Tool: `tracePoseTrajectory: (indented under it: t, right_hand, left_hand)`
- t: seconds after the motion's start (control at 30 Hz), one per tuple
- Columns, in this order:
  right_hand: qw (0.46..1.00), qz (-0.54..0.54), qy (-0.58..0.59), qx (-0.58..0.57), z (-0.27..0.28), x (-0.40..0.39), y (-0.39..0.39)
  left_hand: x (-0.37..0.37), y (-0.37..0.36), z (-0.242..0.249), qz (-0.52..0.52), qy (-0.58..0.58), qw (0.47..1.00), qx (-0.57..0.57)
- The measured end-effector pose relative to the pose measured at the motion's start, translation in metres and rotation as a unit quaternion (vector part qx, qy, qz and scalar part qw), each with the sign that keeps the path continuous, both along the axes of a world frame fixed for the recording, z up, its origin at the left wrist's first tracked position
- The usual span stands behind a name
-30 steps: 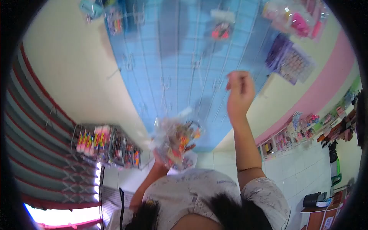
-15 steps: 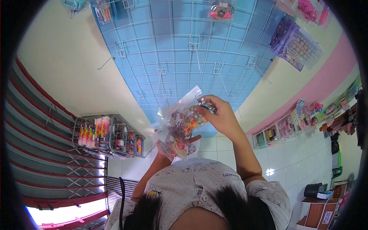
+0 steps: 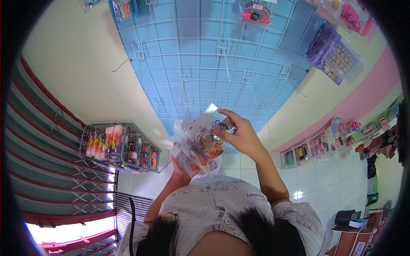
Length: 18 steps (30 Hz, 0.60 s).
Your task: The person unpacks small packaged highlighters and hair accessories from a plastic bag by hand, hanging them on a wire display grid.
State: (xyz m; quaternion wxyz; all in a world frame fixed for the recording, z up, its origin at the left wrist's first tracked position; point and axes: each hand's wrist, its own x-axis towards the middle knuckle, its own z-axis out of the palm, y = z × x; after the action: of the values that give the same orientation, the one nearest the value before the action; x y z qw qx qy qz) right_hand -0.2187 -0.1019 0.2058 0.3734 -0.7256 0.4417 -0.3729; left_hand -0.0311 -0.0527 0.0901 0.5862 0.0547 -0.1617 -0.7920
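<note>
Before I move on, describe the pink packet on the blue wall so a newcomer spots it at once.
Follow the blue wall up to the top of the view. Just right of centre hangs the small clear packet. Pink pieces flank a dark shape inside, unlike the purple packs farther right.

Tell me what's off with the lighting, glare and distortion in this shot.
All in the head view: strong fisheye bowing of the wire grid, with black rounded edges; burnt-out daylight beside the folding gate; a bright glare spot on the tiled floor; shine on the plastic packets, muddling their contents.
</note>
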Motion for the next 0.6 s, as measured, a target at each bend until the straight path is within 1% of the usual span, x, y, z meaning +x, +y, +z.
tracePoseTrajectory:
  t: [0.03, 0.1, 0.2, 0.23, 0.33, 0.43, 0.53, 0.6]
  right_hand:
    - [1.000, 0.003, -0.008, -0.002, -0.003, 0.000, -0.001]
    - [1.000, 0.017, 0.013, -0.009, 0.004, 0.001, 0.004]
    - [0.999, 0.023, 0.041, -0.018, 0.004, 0.001, 0.006]
    - [0.998, 0.022, 0.050, -0.020, 0.003, 0.000, 0.006]
    - [0.999, 0.014, -0.006, 0.032, 0.003, -0.002, 0.006]
    - [0.998, -0.001, -0.047, 0.028, -0.007, -0.003, 0.004]
    - [0.998, -0.017, -0.055, 0.031, 0.001, -0.002, 0.007]
    - [0.997, -0.011, -0.077, -0.008, -0.002, -0.005, 0.006]
  left_hand:
    - [-0.002, 0.002, 0.009, 0.009, -0.005, 1.000, 0.003]
    - [-0.006, 0.004, 0.032, 0.004, 0.009, 0.998, -0.062]
    - [-0.005, 0.002, 0.031, 0.022, -0.051, 0.998, -0.012]
    - [-0.005, 0.002, 0.032, 0.007, -0.027, 0.999, -0.025]
    - [-0.007, 0.003, 0.035, -0.036, 0.028, 0.997, -0.061]
    - [-0.007, 0.003, 0.032, -0.039, 0.026, 0.998, -0.053]
    - [-0.005, 0.003, 0.029, -0.036, 0.018, 0.998, -0.041]
    - [-0.004, 0.003, 0.028, -0.039, 0.020, 0.999, -0.030]
